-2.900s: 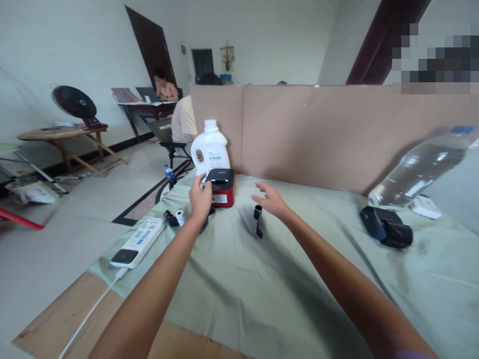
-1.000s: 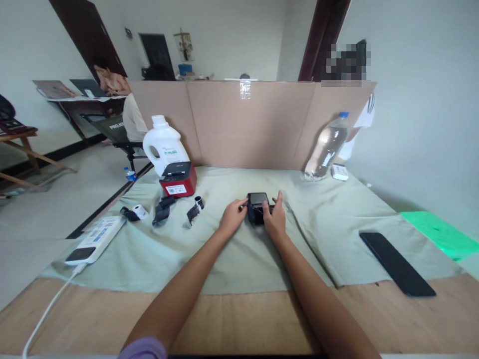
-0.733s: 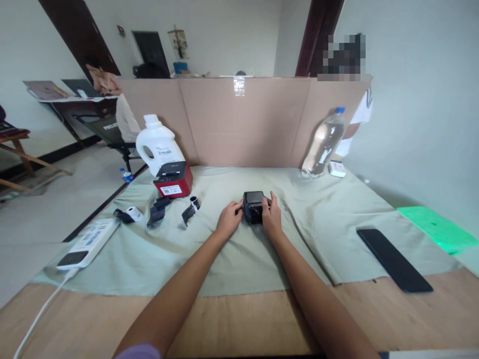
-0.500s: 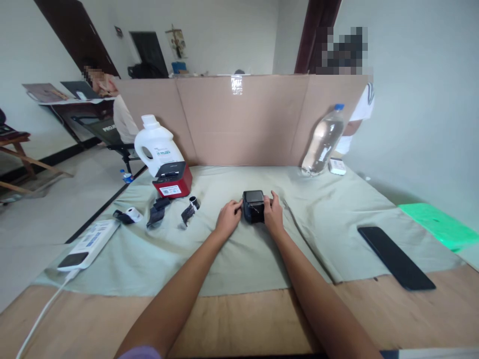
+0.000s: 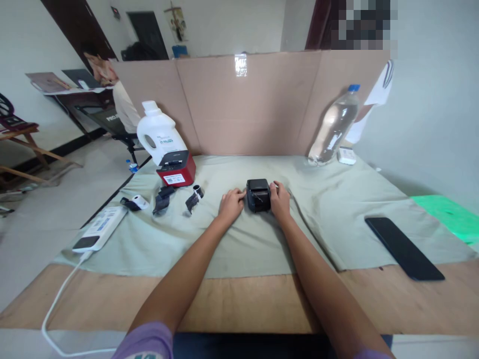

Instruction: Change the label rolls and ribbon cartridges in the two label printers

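Note:
A small black portable receipt printer (image 5: 258,195) rests on the cloth in the middle of the table, its lid side up. My left hand (image 5: 232,203) is at its left side, fingers bent and fingertips against the edge. On the opposite side my right hand (image 5: 280,199) grips the printer with thumb and fingers. Together the two hands clasp it from both sides. Left of my hands lie a small roll with a dark strip (image 5: 193,199), a crumpled dark strip (image 5: 163,201) and a white paper roll (image 5: 140,201).
A red and black box-shaped device (image 5: 176,169) stands before a white jug (image 5: 161,130). At the left lies a white power strip (image 5: 101,229) with a cable. A cardboard screen (image 5: 247,109) spans the back. A water bottle (image 5: 334,127) leans at right, beyond a black phone (image 5: 404,248).
The whole view has shifted, with the table appearing higher in it. My right fingers, raised before, now lie closer along the printer's side. The printer stays between my hands.

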Demonstrator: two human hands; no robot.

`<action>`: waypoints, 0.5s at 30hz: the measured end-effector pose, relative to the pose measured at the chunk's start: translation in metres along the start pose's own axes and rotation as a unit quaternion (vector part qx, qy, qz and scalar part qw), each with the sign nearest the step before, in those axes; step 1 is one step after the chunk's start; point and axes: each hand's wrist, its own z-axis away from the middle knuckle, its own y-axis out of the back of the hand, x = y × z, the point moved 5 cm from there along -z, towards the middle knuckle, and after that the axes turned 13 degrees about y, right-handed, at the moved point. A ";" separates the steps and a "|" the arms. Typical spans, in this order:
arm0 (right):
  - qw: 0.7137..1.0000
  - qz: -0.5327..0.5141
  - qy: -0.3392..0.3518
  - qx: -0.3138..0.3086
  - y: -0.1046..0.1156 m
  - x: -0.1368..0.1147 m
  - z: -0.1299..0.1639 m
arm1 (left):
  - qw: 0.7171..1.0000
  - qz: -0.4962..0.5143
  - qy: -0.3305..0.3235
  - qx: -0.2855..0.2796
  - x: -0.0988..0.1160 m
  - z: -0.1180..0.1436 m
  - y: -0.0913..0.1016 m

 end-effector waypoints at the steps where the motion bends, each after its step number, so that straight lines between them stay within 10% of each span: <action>1: 1.000 0.002 0.001 0.002 0.000 0.000 0.001 | 1.000 0.001 0.003 -0.002 0.000 0.000 0.000; 15: 0.999 0.002 0.047 -0.009 -0.009 0.012 -0.002 | 1.000 -0.018 -0.005 -0.007 0.001 0.005 0.000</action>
